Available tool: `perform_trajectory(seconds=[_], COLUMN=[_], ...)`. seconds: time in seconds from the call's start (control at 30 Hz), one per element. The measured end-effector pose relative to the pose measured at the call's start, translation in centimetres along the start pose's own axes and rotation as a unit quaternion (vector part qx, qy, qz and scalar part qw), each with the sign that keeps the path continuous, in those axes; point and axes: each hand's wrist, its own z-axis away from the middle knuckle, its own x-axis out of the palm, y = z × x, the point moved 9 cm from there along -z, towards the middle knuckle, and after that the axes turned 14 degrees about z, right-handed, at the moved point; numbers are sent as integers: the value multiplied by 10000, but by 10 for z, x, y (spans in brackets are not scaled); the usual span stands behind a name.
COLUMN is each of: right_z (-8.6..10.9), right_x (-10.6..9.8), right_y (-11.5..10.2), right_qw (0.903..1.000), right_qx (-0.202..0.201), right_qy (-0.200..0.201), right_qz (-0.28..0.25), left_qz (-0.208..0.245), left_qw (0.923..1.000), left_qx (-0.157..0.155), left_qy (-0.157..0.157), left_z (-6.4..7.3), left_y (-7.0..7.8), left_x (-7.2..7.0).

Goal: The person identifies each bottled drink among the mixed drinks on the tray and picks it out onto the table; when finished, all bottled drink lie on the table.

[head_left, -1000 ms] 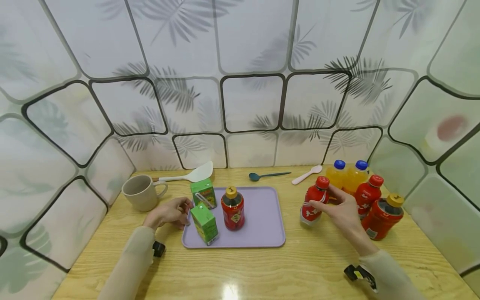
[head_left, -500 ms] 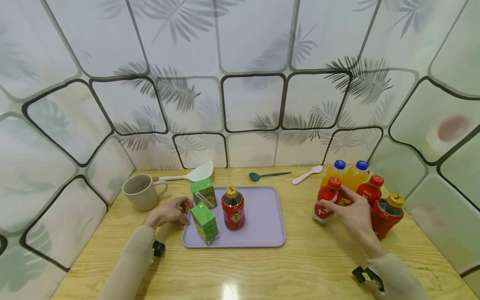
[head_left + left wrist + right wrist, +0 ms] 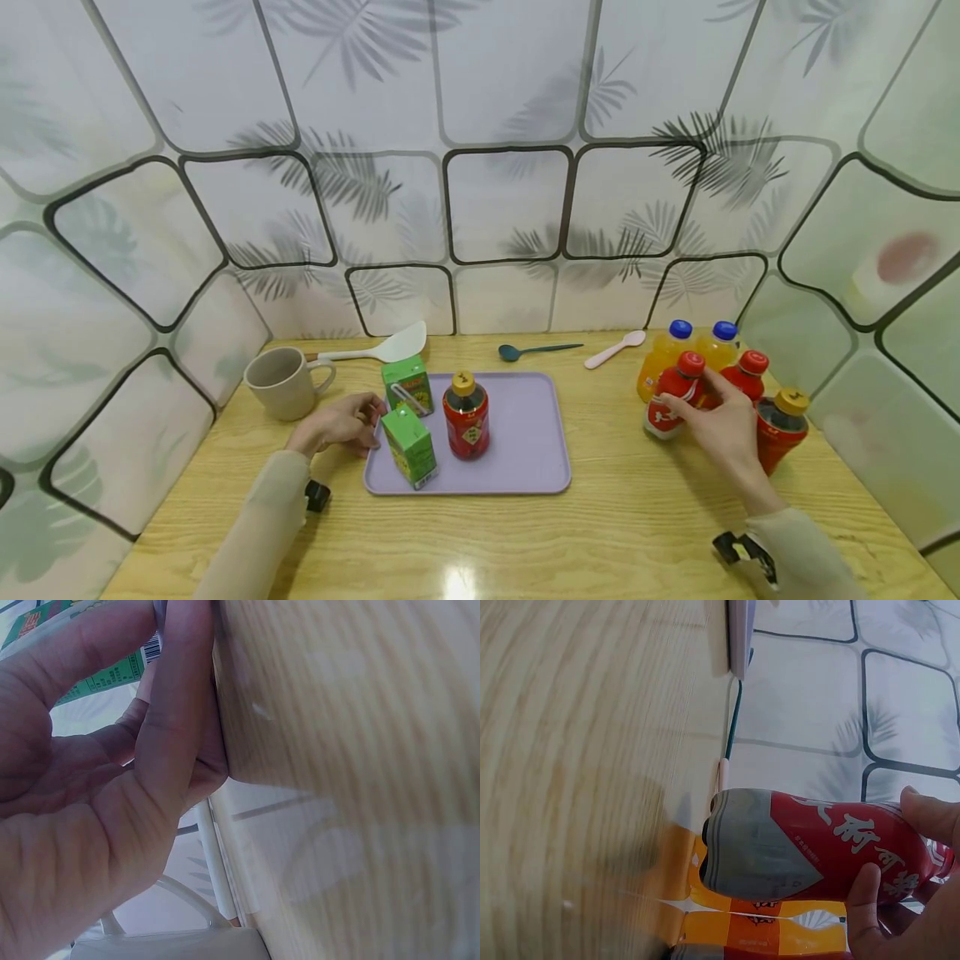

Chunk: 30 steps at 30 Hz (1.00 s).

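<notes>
My right hand holds a red cola bottle between thumb and fingers, its cap uppermost and its body tilted. White lettering shows on its label in the right wrist view, where the bottle has a clear base near the wood; contact with the table cannot be told. At the left, my left hand pinches the rim of a lilac tray. Upon the tray stand two green drink cartons and a dark drink bottle with a yellow cap.
Orange juice bottles, another red bottle and a yellow-capped bottle stand around the right hand. A mug, white spatula, dark spoon and pink spoon lie toward the wall.
My right hand has carried the red cola bottle rightward and slightly back, up to the other bottles. The left hand and the tray have stayed in place.
</notes>
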Motion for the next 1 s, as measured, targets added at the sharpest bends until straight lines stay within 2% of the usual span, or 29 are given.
perform_trajectory(seconds=[0.1,0.33,0.63,0.87,1.0], right_z=[-1,-4,-7,-8,-7], right_x=[-1,-1,4,1,-2], right_y=[2,4,9,7,8], right_qw=[10000,10000,9999,9997,9981], right_qx=[13,-6,-44,53,178], right_qy=[3,-23,-47,213,557], right_qz=[0,-19,112,-77,-171], left_qz=[1,-46,-35,15,-6], left_qw=[10000,10000,10000,10000,10000], left_qx=[-19,17,-13,-7,-7], left_qy=[48,-55,37,27,38], left_z=[-1,-1,-1,-3,-2], left_y=[0,0,-1,-1,-1], left_x=[-1,1,0,-1,-2])
